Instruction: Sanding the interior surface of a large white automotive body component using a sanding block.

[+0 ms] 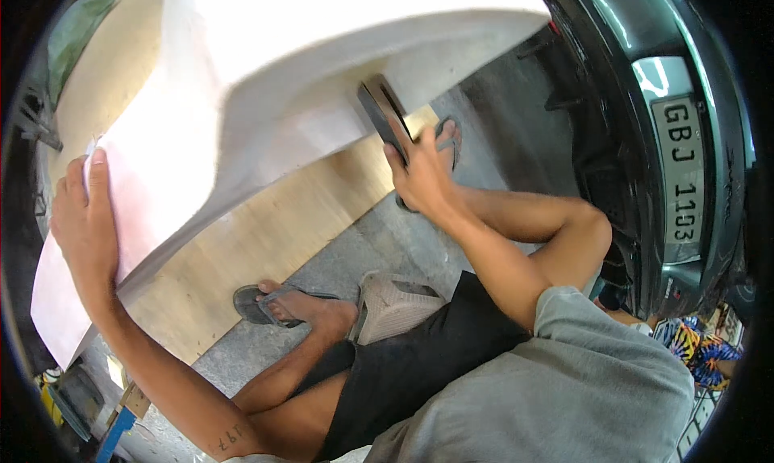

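In the head view the person is bending over a big white panel (290, 116), which is stretching from the upper edge down to the left, its curved rim throwing shade on the face below. The right hand (426, 177) is wrapping round the near end of a long, narrow, dark tool (379, 112); that grip is closing firmly on it, fingers and thumb on either side. The tool is slanting up and to the left, its far end lying over the panel's shaded face; how hard it is pressing I can't tell. Over on the other side, the left hand (85, 221) is lying on the panel near its left edge, that grip loosely spread, palm down; whether the fingertips are hooking over the edge I can't make out.

Beneath the panel a wooden board (266, 257) is running across the grey floor (403, 249). One sandal (251, 306) is resting by the board's near edge, the foot inside it, and a pale plastic stool (395, 314) is showing between the legs. To the right a dark car (629, 27) is standing close by, its number plate (681, 181) facing this way. A green sheet (76, 39) is drooping at the upper left.
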Demonstrator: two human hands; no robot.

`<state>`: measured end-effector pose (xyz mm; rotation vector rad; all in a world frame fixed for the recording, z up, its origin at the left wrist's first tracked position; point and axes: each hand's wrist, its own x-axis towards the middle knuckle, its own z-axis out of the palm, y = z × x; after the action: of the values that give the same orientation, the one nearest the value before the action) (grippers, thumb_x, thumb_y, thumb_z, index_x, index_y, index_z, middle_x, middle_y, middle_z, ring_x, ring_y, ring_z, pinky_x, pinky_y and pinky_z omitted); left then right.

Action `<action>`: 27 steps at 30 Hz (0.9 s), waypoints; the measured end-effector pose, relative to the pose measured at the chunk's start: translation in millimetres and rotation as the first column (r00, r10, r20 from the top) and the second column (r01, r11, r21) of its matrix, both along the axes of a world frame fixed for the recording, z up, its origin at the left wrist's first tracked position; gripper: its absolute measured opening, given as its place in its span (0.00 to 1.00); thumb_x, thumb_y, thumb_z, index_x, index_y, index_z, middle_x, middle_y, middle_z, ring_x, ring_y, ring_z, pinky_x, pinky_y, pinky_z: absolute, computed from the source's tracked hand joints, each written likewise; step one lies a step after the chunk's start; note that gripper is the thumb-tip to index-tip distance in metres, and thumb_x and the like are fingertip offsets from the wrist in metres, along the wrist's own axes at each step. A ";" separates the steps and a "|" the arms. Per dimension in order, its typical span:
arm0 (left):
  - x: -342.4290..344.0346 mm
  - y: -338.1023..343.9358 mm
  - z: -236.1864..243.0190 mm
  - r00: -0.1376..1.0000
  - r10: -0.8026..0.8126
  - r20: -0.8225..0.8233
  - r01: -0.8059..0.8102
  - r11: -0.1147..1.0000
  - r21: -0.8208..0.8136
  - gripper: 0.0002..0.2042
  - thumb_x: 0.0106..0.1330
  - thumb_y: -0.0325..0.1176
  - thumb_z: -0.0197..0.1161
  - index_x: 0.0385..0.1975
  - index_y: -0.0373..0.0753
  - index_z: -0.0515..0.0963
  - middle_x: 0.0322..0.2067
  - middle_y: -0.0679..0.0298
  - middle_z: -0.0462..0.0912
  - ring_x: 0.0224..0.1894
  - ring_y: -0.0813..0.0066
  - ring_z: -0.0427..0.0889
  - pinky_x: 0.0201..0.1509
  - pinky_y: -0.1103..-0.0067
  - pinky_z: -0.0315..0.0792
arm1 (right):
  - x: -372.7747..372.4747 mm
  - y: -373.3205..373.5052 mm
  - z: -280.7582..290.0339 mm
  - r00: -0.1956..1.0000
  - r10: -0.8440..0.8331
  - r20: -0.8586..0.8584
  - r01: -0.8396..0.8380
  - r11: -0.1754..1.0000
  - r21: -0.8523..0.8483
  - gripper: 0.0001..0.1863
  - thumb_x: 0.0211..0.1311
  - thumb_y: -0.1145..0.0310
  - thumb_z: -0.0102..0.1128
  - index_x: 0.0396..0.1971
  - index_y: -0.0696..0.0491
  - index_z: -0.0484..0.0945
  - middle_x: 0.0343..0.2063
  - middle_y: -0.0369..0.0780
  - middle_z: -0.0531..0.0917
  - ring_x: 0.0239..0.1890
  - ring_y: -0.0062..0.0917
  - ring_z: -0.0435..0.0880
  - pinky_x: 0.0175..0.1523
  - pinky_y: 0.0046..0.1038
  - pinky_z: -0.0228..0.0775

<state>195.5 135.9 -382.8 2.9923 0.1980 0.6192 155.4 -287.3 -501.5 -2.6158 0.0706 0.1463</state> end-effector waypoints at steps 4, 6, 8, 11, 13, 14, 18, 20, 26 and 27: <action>3.8 -10.1 1.2 0.994 0.038 -0.098 -0.028 0.995 0.101 0.26 0.78 0.53 0.47 0.55 0.34 0.78 0.49 0.44 0.80 0.57 0.45 0.75 0.63 0.59 0.64 | -41.0 -34.8 -46.2 0.977 0.097 0.188 -0.096 0.995 -0.016 0.25 0.75 0.60 0.52 0.69 0.46 0.72 0.51 0.67 0.67 0.62 0.79 0.54 0.69 0.70 0.40; 2.3 -11.0 4.4 0.983 0.075 -0.169 -0.057 0.992 0.109 0.26 0.78 0.53 0.47 0.54 0.34 0.78 0.50 0.45 0.80 0.58 0.46 0.75 0.63 0.60 0.65 | -22.3 -15.9 -19.0 0.985 0.109 0.133 -0.089 0.986 -0.144 0.25 0.73 0.61 0.54 0.68 0.49 0.73 0.54 0.72 0.64 0.64 0.79 0.53 0.70 0.68 0.39; -0.4 -8.4 12.5 0.995 0.034 -0.093 -0.039 0.997 -0.059 0.27 0.78 0.54 0.47 0.55 0.34 0.78 0.50 0.44 0.80 0.58 0.46 0.76 0.63 0.60 0.65 | 9.9 0.4 3.9 0.999 -0.040 -0.016 0.043 0.960 0.277 0.27 0.71 0.62 0.56 0.67 0.54 0.73 0.57 0.82 0.55 0.68 0.80 0.45 0.74 0.65 0.33; -1.9 2.7 -1.5 0.988 0.079 -0.130 -0.072 0.995 0.062 0.26 0.79 0.53 0.46 0.56 0.36 0.78 0.51 0.45 0.80 0.58 0.46 0.75 0.64 0.60 0.64 | -33.0 -15.6 -26.5 0.983 0.124 0.132 -0.102 0.982 -0.161 0.25 0.73 0.60 0.54 0.67 0.51 0.74 0.54 0.71 0.66 0.63 0.77 0.54 0.70 0.66 0.41; 2.2 -13.3 -8.9 0.997 0.060 -0.039 -0.053 0.983 0.174 0.26 0.79 0.53 0.46 0.56 0.37 0.77 0.51 0.45 0.80 0.57 0.45 0.75 0.64 0.59 0.63 | -39.0 -36.8 -42.2 0.968 0.182 0.172 -0.138 0.960 -0.242 0.25 0.74 0.56 0.53 0.67 0.45 0.73 0.44 0.59 0.74 0.55 0.72 0.64 0.64 0.68 0.50; 4.6 -13.2 -4.6 0.998 0.059 -0.036 -0.052 0.983 0.176 0.26 0.79 0.53 0.46 0.56 0.37 0.77 0.51 0.45 0.80 0.57 0.45 0.75 0.64 0.59 0.63 | -26.6 -32.9 -35.0 0.968 0.181 0.176 -0.136 0.961 -0.240 0.25 0.74 0.56 0.53 0.67 0.45 0.73 0.44 0.59 0.74 0.55 0.72 0.64 0.64 0.68 0.50; -0.2 3.2 2.1 0.995 0.015 -0.100 -0.017 1.000 -0.016 0.26 0.79 0.53 0.46 0.56 0.36 0.76 0.49 0.46 0.80 0.56 0.45 0.76 0.64 0.59 0.62 | 5.5 -2.7 -5.5 0.998 0.019 0.066 -0.017 0.999 -0.035 0.25 0.70 0.57 0.57 0.65 0.47 0.76 0.42 0.64 0.70 0.57 0.79 0.62 0.65 0.72 0.47; -3.6 6.4 -3.4 0.990 0.049 -0.129 -0.034 0.993 0.113 0.26 0.79 0.54 0.46 0.56 0.36 0.76 0.49 0.46 0.80 0.56 0.46 0.75 0.64 0.59 0.62 | -21.2 -8.7 -21.2 0.941 0.254 0.222 -0.135 0.887 -0.442 0.25 0.71 0.58 0.57 0.66 0.44 0.76 0.40 0.62 0.70 0.56 0.80 0.61 0.64 0.74 0.46; -0.5 0.0 1.1 0.994 -0.009 -0.108 0.012 1.000 0.028 0.25 0.79 0.52 0.47 0.55 0.34 0.77 0.48 0.44 0.80 0.53 0.42 0.77 0.59 0.57 0.65 | -4.6 -14.7 -23.9 0.966 0.188 0.179 -0.129 0.946 -0.298 0.26 0.70 0.58 0.57 0.67 0.43 0.74 0.40 0.60 0.70 0.53 0.78 0.64 0.62 0.74 0.48; -5.8 5.1 5.6 0.995 -0.005 -0.100 0.009 0.999 0.035 0.25 0.79 0.52 0.47 0.55 0.34 0.77 0.48 0.44 0.80 0.52 0.41 0.77 0.59 0.56 0.66 | -5.9 -6.2 -23.1 0.964 0.191 0.186 -0.133 0.949 -0.286 0.27 0.70 0.58 0.57 0.68 0.43 0.73 0.40 0.59 0.70 0.51 0.77 0.65 0.62 0.74 0.48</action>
<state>189.8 141.1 -377.2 3.0591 0.1844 0.4773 149.4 -293.6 -524.6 -2.8935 -0.2162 -0.0924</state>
